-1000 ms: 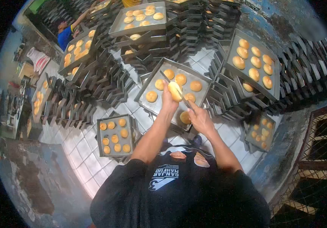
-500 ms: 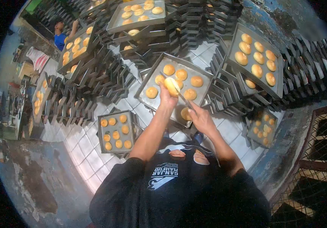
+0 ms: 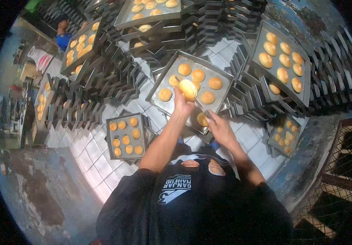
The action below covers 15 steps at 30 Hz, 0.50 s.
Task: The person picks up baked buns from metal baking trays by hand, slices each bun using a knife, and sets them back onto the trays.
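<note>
My left hand (image 3: 183,104) is closed around a round bun (image 3: 187,90), with a pale, creamy-looking face turned up. In my right hand (image 3: 221,127) is the handle of a long, narrow-bladed knife (image 3: 201,105). Its blade reaches up to the bun, and a bit of the tip shows at the bun's far side; whether it lies inside or under the bun I cannot tell. Both hands are over a metal baking tray (image 3: 158,107) holding several golden buns, such as one bun (image 3: 207,97) right of the blade.
Tall stacks of trays stand around, with bun-filled trays on top at the right (image 3: 304,92), back (image 3: 120,23) and left (image 3: 67,70). A lower tray of buns (image 3: 122,132) sits at left on the white-tiled floor (image 3: 87,157). A person in blue (image 3: 63,40) stands far left.
My right hand has shifted slightly down and right, drawing the knife handle away from the bun. The left hand still holds the bun. The whole view has tilted a little.
</note>
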Tool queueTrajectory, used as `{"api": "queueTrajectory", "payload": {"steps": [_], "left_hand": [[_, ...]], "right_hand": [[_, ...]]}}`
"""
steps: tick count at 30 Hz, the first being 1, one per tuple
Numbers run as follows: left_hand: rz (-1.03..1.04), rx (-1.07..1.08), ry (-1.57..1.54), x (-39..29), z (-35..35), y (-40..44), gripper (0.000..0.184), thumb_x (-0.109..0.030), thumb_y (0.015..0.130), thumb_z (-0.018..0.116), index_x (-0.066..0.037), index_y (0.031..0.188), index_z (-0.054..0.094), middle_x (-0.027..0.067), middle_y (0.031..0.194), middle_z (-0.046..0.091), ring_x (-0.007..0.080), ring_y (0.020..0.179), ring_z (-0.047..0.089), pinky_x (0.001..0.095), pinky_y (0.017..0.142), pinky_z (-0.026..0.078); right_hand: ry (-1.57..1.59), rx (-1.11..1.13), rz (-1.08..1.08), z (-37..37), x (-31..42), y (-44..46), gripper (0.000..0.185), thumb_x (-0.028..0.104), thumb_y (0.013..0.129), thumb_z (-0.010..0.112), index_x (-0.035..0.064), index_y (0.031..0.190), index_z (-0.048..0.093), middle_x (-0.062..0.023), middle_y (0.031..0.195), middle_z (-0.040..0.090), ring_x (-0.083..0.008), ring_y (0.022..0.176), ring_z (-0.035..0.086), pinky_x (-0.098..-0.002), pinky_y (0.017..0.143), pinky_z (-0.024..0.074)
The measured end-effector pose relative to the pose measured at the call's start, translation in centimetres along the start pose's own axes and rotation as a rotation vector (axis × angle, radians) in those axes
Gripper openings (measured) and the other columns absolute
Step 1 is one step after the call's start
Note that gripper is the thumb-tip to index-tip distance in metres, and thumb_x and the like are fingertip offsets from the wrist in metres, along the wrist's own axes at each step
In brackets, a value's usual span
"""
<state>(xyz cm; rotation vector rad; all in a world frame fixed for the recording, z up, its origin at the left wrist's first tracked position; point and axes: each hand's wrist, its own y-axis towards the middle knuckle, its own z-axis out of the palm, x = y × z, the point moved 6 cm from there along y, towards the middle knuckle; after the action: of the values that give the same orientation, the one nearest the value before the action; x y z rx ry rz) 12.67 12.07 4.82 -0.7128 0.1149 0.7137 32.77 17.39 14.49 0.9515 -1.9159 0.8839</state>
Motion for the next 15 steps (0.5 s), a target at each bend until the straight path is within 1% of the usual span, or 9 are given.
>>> {"api": "queueTrajectory", "payload": {"steps": [3,4,5,7,9,11,12,13,15], "left_hand": [[0.016,-0.066,-0.044,-0.8,-1.2,0.0,0.061,-0.06,0.106,0.025,-0.013,0.129,0.057,0.004,0.115,0.068,0.0212,0.103,0.065,0.0389,0.089,0.054],[0.01,-0.016,-0.02,-0.2,-1.4,-0.2,0.061,-0.06,0.106,0.024,-0.013,0.129,0.056,0.0043,0.116,0.068,0.0219,0.103,0.065,0.0391,0.089,0.054],[0.0,0.037,0.009,0.5,-1.5,-0.4,0.062,-0.061,0.106,0.024,-0.013,0.13,0.056,0.0046,0.117,0.067,0.0225,0.102,0.065,0.0392,0.088,0.054],[-0.05,0.017,0.063,2.5,-2.5,-1.0,0.062,-0.061,0.106,0.024,-0.014,0.131,0.056,0.0046,0.12,0.067,0.023,0.102,0.064,0.0389,0.088,0.053],[-0.098,-0.004,0.119,3.7,-3.9,-0.5,0.063,-0.061,0.106,0.024,-0.014,0.132,0.055,0.0046,0.122,0.066,0.0236,0.103,0.063,0.0385,0.089,0.053],[-0.008,-0.041,0.15,3.7,-5.4,0.6,0.063,-0.062,0.106,0.027,-0.013,0.134,0.055,0.0043,0.124,0.065,0.0236,0.104,0.063,0.0382,0.091,0.052],[-0.007,-0.094,0.163,3.5,-5.7,0.5,0.062,-0.061,0.106,0.029,-0.012,0.134,0.055,0.0042,0.124,0.066,0.0231,0.107,0.064,0.0379,0.093,0.051],[-0.018,-0.108,0.163,3.4,-6.6,1.2,0.062,-0.061,0.106,0.029,-0.012,0.134,0.055,0.0042,0.124,0.066,0.0231,0.107,0.064,0.0379,0.093,0.051],[-0.051,-0.164,0.195,3.3,-8.8,3.2,0.062,-0.06,0.106,0.031,-0.01,0.131,0.056,0.0054,0.121,0.068,0.0231,0.106,0.065,0.0396,0.092,0.053]], "right_hand": [[0.087,0.02,0.033,-0.2,-0.9,-2.8,0.049,0.028,0.099,0.054,0.0044,0.142,0.053,-0.0207,0.074,0.064,-0.03,0.072,0.068,-0.0412,0.073,0.0525],[0.11,0.017,0.045,0.3,-1.2,-2.7,0.049,0.027,0.1,0.054,0.0045,0.144,0.052,-0.0192,0.074,0.063,-0.0264,0.07,0.066,-0.0407,0.073,0.0524],[0.113,0.02,0.058,0.8,-1.5,-2.2,0.049,0.027,0.1,0.054,0.0045,0.144,0.052,-0.0192,0.074,0.063,-0.0264,0.07,0.066,-0.0407,0.073,0.0524],[0.122,-0.001,0.068,2.1,-1.6,0.0,0.049,0.027,0.101,0.055,0.005,0.144,0.052,-0.0173,0.074,0.063,-0.0243,0.07,0.065,-0.0396,0.073,0.0523],[0.158,-0.001,0.043,4.3,-3.7,3.3,0.048,0.026,0.102,0.055,0.0044,0.144,0.052,-0.0152,0.074,0.063,-0.0233,0.071,0.063,-0.0379,0.074,0.0516],[0.177,-0.029,-0.009,6.2,-5.5,5.7,0.047,0.026,0.103,0.054,0.0028,0.144,0.052,-0.0136,0.076,0.063,-0.022,0.073,0.062,-0.0362,0.075,0.0512],[0.22,-0.043,-0.006,6.9,-6.4,6.2,0.043,0.025,0.102,0.055,0.0005,0.138,0.056,-0.0122,0.075,0.061,-0.0217,0.071,0.061,-0.0353,0.073,0.0506],[0.221,-0.039,0.011,7.1,-6.9,6.1,0.043,0.025,0.102,0.055,0.0005,0.138,0.056,-0.0122,0.075,0.061,-0.0217,0.071,0.061,-0.0353,0.073,0.0506],[0.353,0.058,0.125,7.7,-8.5,5.0,0.038,0.026,0.101,0.056,0.0007,0.13,0.06,-0.0107,0.072,0.059,-0.0203,0.069,0.059,-0.0351,0.071,0.0498]]}}
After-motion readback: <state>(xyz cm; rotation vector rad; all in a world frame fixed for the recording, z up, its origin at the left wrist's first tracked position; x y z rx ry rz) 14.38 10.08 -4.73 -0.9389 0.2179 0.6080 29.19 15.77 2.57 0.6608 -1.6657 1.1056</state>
